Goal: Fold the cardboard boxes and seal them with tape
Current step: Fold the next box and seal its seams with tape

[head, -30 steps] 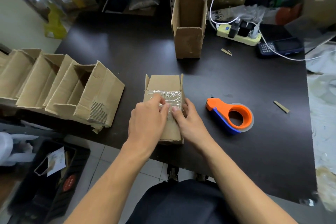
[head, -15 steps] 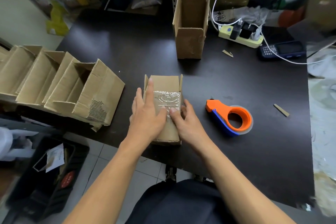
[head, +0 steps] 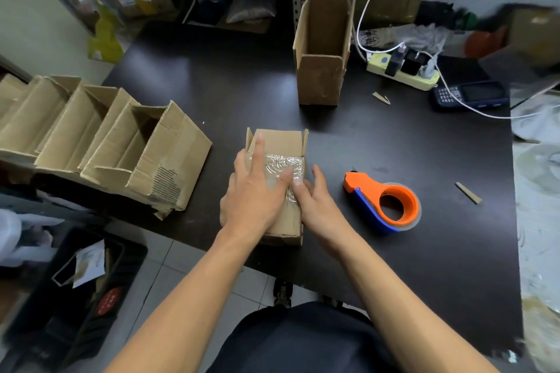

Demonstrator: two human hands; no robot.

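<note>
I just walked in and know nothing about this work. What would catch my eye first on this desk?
Probably the bright orange and blue tape dispenser lying on the dark table, right of the person's hands. At the near edge, the left hand presses flat on a small cardboard box with shiny clear tape across it, the right hand alongside. A row of open boxes lies at the left.

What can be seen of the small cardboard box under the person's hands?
The small cardboard box is plain brown corrugated card, lying near the front edge of the dark table. Its far flaps stand open, and a wrinkled strip of clear tape crosses its top face. The left hand lies flat on it with straight fingers; the right hand touches its right side, thumb on the tape.
</note>
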